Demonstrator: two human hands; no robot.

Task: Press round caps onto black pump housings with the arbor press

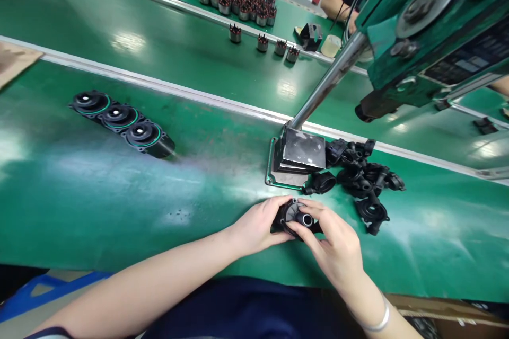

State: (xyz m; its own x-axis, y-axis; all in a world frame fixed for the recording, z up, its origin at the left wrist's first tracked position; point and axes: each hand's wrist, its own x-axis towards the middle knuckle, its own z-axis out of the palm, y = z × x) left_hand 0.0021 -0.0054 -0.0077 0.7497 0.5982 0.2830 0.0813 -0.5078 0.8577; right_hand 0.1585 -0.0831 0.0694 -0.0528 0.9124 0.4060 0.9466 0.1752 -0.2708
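Note:
Both my hands meet on one black plastic housing (295,216) with a round metal-lined bore, held just above the green bench near its front edge. My left hand (258,225) wraps its left side with curled fingers. My right hand (332,243) grips it from the right, fingers pressed on its top. A pile of similar black housings (363,180) lies just beyond my right hand. To the far left, a row of three finished black housings with green rings (121,122) rests on the bench.
A green press (429,26) on a steel column (328,82) overhangs its black base block (300,153). Behind a metal rail (167,87) runs a conveyor belt carrying copper-wound parts (238,0). Another person's arm (338,2) rests at the back. Cardboard (14,61) sits far left.

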